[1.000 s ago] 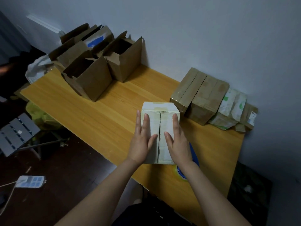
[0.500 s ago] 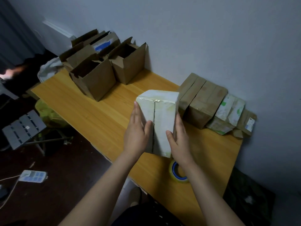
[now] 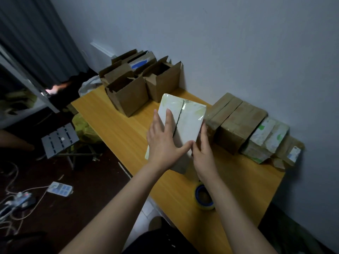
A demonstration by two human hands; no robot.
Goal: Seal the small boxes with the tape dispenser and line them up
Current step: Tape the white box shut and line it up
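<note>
A white box point(image 3: 187, 121) with clear tape over its centre seam stands tilted over the wooden table point(image 3: 119, 127), its taped face turned up toward me. My left hand point(image 3: 163, 142) lies flat on that face with straight fingers, thumb stretched to the right. My right hand point(image 3: 202, 149) presses straight fingers against the box's right side. A tape roll point(image 3: 204, 197) with a blue core lies on the table under my right forearm. Sealed boxes point(image 3: 240, 125) stand in a row along the wall, just right of the white box.
Several open brown cartons point(image 3: 128, 96) are grouped at the table's far left corner. A white-and-green box point(image 3: 266, 138) and a small brown one point(image 3: 291, 151) end the sealed row. On the dark floor to the left are a folding stool point(image 3: 58, 140) and a power strip point(image 3: 59, 188).
The white box has been lifted from flat on the table and tipped up toward the sealed row. Both hands moved with it, and the tape roll is now uncovered.
</note>
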